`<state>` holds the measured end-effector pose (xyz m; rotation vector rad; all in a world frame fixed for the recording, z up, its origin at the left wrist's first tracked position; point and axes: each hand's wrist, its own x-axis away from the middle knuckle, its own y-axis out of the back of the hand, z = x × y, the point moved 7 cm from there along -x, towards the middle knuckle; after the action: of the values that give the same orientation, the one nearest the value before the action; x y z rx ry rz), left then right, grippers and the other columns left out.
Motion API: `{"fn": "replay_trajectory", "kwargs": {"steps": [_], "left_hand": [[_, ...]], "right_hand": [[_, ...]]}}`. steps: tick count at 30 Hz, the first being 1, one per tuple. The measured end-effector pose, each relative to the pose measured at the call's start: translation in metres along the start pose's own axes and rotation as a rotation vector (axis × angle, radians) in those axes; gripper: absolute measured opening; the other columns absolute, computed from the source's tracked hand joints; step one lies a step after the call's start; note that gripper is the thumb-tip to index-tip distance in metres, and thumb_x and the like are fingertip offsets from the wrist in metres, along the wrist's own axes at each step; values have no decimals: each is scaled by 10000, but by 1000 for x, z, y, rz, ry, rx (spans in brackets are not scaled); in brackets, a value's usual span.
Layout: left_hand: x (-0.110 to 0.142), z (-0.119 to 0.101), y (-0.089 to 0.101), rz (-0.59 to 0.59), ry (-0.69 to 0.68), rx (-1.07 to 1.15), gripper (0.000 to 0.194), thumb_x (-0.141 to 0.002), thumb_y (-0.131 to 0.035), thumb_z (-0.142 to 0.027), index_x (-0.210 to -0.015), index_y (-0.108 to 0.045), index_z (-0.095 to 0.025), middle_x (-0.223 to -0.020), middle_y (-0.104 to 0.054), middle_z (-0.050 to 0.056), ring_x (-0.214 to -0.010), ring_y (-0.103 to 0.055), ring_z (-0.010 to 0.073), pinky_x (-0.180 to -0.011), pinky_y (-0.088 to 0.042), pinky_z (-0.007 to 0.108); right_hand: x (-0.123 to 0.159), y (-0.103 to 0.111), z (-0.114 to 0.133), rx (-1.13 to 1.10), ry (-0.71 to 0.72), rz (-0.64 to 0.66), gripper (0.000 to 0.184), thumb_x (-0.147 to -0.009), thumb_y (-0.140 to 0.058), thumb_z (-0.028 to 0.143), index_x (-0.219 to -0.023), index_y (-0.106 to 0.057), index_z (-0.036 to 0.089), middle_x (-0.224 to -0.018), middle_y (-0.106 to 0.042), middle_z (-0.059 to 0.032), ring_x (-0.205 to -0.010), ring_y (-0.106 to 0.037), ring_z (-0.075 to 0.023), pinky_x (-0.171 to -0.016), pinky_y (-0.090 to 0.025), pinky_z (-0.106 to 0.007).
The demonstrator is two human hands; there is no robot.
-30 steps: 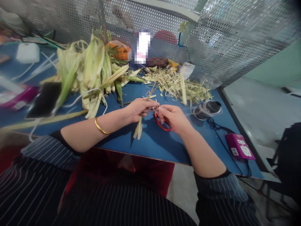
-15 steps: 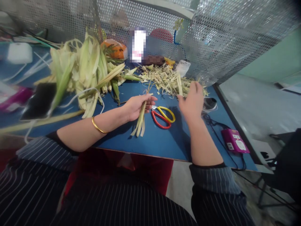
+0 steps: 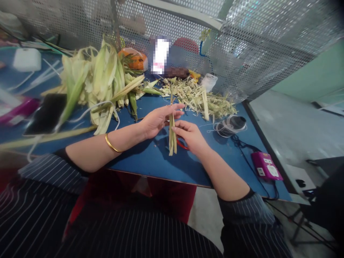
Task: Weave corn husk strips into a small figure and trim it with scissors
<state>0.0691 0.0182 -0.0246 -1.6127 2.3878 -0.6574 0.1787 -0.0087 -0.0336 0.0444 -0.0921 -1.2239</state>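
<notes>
Over the front middle of the table, a narrow bundle of corn husk strips (image 3: 172, 141) stands nearly upright between my hands. My left hand (image 3: 158, 120) holds it near the upper part, with the fingers reaching past it to the right. Lower down, my right hand (image 3: 191, 136) has its thumb and fingers closed on the same strips. Beneath the right hand lies a pair of scissors; only part of a red handle (image 3: 182, 144) shows. Close behind, a loose husk strip (image 3: 205, 104) rests against a heap of shredded husk (image 3: 188, 93).
Whole corn husks (image 3: 102, 75) are piled at the left back, near a dark phone-like slab (image 3: 47, 114) and a white cable. A dark spool with pale thread (image 3: 229, 125) and a purple power box (image 3: 266, 165) sit at the right. Perforated metal mesh (image 3: 172, 21) closes the back.
My right hand has come left and toward me from the husk heap to the bundle, and now covers most of the scissors. The bundle has turned more upright. The spool is now uncovered.
</notes>
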Motion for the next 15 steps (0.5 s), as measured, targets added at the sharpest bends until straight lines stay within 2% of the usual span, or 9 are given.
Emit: {"fn": "replay_trajectory", "kwargs": {"steps": [2,4,6,10,15], "left_hand": [[0,-5,8,-78,-20,-115,406,-879,-585,-519,-1090,-724,-200,-1020,-731,105,-953,-667,186,-747,-510,268],[0,-12,15,-157,-53,-213,467,-883,-553,-578,-1077,-728,-192,-920,-729,108,-836,-664,177,-665,-487,259],[0,-18,17,-167,-65,-247,485,-893,-537,-584,-1093,-727,-185,-837,-719,101,-721,-640,156,-613,-465,252],[4,-24,4,9,-28,-156,456,-914,-528,-500,-1208,-686,-188,-845,-737,86,-622,-619,126,-589,-474,243],[13,-27,-12,205,3,-115,479,-817,-646,-248,-1294,-639,-202,-924,-767,79,-635,-666,127,-605,-512,244]], "right_hand": [[1,13,9,112,68,-94,183,-815,-670,378,-773,-621,206,-656,-562,38,-591,-495,-104,-624,-439,-259],[4,24,24,328,182,-204,150,-846,-627,354,-793,-617,214,-679,-583,26,-620,-509,-123,-651,-440,-274],[10,31,40,534,318,-302,118,-871,-589,316,-814,-620,217,-750,-619,5,-690,-547,-143,-717,-452,-291],[19,35,56,670,446,-362,129,-901,-552,309,-845,-634,227,-842,-666,-22,-762,-594,-171,-777,-466,-311],[17,27,54,901,474,-291,211,-947,-467,306,-931,-661,224,-919,-690,-60,-859,-627,-201,-822,-459,-324]]}}
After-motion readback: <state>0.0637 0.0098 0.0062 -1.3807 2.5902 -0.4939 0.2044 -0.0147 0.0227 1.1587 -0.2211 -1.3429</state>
